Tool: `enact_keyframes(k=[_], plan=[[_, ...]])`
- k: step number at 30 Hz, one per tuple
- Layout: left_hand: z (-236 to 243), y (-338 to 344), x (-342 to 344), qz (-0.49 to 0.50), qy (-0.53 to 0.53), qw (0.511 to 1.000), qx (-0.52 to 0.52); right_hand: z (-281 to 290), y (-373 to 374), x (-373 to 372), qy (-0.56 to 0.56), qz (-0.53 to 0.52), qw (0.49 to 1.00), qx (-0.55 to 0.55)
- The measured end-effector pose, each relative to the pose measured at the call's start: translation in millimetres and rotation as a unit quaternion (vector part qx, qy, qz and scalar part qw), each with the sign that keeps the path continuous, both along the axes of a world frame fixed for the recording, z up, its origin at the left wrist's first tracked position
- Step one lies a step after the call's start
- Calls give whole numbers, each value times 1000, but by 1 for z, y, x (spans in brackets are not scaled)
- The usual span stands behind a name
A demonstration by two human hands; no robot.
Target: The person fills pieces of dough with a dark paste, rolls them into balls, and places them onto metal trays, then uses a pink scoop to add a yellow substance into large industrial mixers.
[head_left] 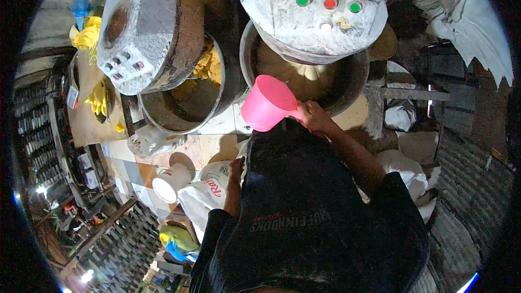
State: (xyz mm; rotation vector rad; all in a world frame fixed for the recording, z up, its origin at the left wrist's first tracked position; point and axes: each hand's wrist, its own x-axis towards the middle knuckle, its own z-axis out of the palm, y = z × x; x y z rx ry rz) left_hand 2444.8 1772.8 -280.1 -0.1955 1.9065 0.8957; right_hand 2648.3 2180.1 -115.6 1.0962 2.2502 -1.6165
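Observation:
My right hand [315, 118] is closed round the handle of a pink plastic dipper [269, 103]. The dipper is held at the near rim of a large metal mixing bowl [355, 95], in front of my body. Over that bowl stands a flour-dusted white mixer head [320, 27] with green and red buttons. Something pale [308, 70] shows under the head, inside the bowl. What the dipper contains cannot be made out. My left hand [237, 168] hangs low beside a white sack [203, 198]; its fingers are dark and partly hidden, so their grip is unclear.
At left, a second mixer [138, 32] stands over a bowl [217, 97] with yellow dough [210, 66]. A white bucket [165, 187] and a plastic bag [154, 141] rest on the tiles. Beyond is a wooden table [87, 125] with yellow bags. More white sacks [401, 165] lie at right.

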Motion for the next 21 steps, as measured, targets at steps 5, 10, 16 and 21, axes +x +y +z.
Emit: enact_keyframes(k=[5, 10, 16, 21], plan=[[-19, -8, -9, 1, -19, 1000, 8, -27, -2, 5, 125, 113, 955, 246], [-28, -9, -12, -85, -7, 991, 103, -2, 9, -5, 24, 60, 997, 44], [-41, -8, -8, 1, -22, 1000, -18, -31, 2, 3, 88, 70, 978, 177], [-55, -11, -4, 3, -28, 998, -48, -6, 7, -5, 11, 8, 1000, -15]])
